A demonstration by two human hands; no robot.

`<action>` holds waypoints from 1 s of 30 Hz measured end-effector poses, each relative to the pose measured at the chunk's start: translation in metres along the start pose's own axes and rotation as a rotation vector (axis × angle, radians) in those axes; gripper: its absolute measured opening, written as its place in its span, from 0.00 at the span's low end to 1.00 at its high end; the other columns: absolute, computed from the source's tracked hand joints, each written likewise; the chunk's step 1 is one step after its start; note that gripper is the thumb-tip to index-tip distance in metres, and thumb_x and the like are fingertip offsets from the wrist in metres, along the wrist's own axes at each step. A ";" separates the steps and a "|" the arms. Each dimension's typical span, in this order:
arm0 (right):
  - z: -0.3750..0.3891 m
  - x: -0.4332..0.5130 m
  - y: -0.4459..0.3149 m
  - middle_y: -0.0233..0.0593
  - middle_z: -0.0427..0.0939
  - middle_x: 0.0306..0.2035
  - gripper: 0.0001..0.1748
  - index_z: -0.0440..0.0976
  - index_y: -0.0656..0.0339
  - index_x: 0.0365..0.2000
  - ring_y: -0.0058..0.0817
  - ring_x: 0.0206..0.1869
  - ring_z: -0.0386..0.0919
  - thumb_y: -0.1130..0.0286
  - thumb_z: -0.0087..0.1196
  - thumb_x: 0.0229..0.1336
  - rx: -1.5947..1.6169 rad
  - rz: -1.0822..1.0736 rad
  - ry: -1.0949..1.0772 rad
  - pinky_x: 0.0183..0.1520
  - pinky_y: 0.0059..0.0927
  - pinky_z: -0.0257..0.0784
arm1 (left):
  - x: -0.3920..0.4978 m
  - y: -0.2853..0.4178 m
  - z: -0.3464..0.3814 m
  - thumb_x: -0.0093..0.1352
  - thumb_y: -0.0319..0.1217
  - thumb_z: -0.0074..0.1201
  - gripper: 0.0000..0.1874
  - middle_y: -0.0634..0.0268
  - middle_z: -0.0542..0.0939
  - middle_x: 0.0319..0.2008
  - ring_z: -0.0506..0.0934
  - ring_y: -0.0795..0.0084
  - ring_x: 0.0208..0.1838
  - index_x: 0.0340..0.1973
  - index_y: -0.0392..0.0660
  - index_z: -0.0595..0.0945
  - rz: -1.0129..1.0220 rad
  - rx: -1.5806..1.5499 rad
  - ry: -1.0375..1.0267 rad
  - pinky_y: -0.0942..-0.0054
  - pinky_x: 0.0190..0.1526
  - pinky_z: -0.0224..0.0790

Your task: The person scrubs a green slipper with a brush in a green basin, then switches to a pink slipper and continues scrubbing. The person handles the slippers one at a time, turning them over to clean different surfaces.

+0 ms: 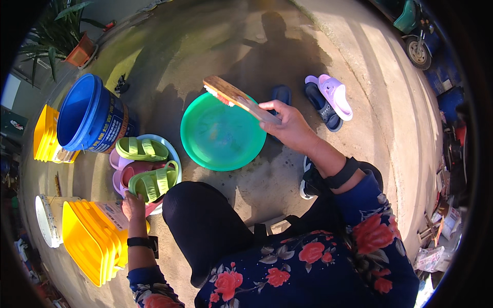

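Note:
My right hand [289, 125] grips the bare end of a wooden scrubbing brush [231, 93], its white and red bristles facing down above a round green plastic basin [223, 134]. Cloudy water seems to lie in that basin. At the left, my left hand [133, 206] holds one end of a lime-green strapped sandal [155, 182]. This sandal is over a light-blue basin [175, 152] heaped with footwear. Another lime-green sandal [141, 149] tops the heap, with dark-red slippers [136, 171] and pinkish-purple slippers [116, 181] around it.
A blue bucket [77, 115] leans behind the heap. Yellow square buckets [90, 238] and a white bucket [48, 221] lie at left. A lilac slipper [335, 96] rests against a dark slipper [325, 107] on the concrete; another dark slipper [282, 94] is behind my right hand.

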State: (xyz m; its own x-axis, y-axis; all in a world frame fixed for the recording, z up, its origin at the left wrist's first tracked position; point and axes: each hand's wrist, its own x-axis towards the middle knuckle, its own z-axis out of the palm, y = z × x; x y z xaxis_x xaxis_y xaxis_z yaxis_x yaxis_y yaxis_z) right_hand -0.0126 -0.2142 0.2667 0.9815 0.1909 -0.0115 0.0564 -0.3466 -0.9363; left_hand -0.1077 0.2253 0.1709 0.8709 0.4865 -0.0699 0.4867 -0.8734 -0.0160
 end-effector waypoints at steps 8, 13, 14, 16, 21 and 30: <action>0.004 -0.001 -0.013 0.33 0.71 0.37 0.20 0.65 0.65 0.43 0.16 0.33 0.68 0.73 0.53 0.47 -0.016 -0.020 -0.050 0.38 0.20 0.65 | -0.007 -0.017 0.018 0.54 0.38 0.51 0.21 0.45 0.76 0.32 0.75 0.51 0.39 0.37 0.35 0.71 -0.193 -0.083 -0.097 0.60 0.42 0.66; 0.001 -0.006 -0.018 0.33 0.72 0.36 0.21 0.65 0.65 0.44 0.14 0.31 0.67 0.72 0.53 0.47 0.004 0.021 -0.065 0.37 0.18 0.64 | -0.024 -0.012 0.022 0.56 0.42 0.48 0.21 0.48 0.77 0.32 0.76 0.53 0.37 0.39 0.40 0.68 -0.324 -0.040 -0.173 0.60 0.40 0.67; 0.000 -0.007 -0.018 0.31 0.71 0.36 0.20 0.66 0.65 0.44 0.12 0.30 0.66 0.72 0.53 0.47 -0.007 0.015 -0.076 0.35 0.16 0.63 | -0.024 -0.011 0.022 0.56 0.42 0.48 0.21 0.48 0.77 0.32 0.76 0.53 0.37 0.38 0.40 0.68 -0.286 -0.029 -0.150 0.60 0.39 0.67; -0.002 -0.009 -0.019 0.30 0.71 0.34 0.20 0.66 0.64 0.44 0.12 0.29 0.65 0.73 0.53 0.47 -0.058 0.024 -0.039 0.34 0.15 0.63 | -0.023 -0.012 0.022 0.57 0.42 0.48 0.20 0.48 0.77 0.31 0.76 0.54 0.37 0.37 0.39 0.68 -0.215 0.012 -0.104 0.62 0.39 0.68; -0.004 -0.011 -0.018 0.27 0.69 0.26 0.20 0.66 0.63 0.44 0.09 0.26 0.63 0.75 0.53 0.47 -0.061 0.150 0.013 0.29 0.13 0.59 | -0.028 -0.021 0.035 0.56 0.43 0.49 0.22 0.47 0.77 0.31 0.76 0.51 0.36 0.40 0.40 0.69 -0.363 -0.112 -0.153 0.59 0.39 0.67; -0.011 -0.010 -0.015 0.25 0.67 0.23 0.20 0.66 0.62 0.44 0.09 0.23 0.61 0.73 0.53 0.48 -0.032 0.105 -0.003 0.27 0.11 0.57 | -0.043 -0.032 0.048 0.56 0.41 0.49 0.26 0.48 0.76 0.34 0.75 0.50 0.39 0.47 0.44 0.65 -0.409 -0.174 -0.205 0.56 0.41 0.65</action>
State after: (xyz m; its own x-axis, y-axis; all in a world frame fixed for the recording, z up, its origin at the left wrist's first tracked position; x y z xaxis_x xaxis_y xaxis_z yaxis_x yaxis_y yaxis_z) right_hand -0.0215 -0.2206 0.2849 0.9819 0.1543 -0.1101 -0.0411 -0.3936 -0.9183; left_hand -0.1635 0.2314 0.1263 0.5828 0.7599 -0.2879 0.8057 -0.5866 0.0826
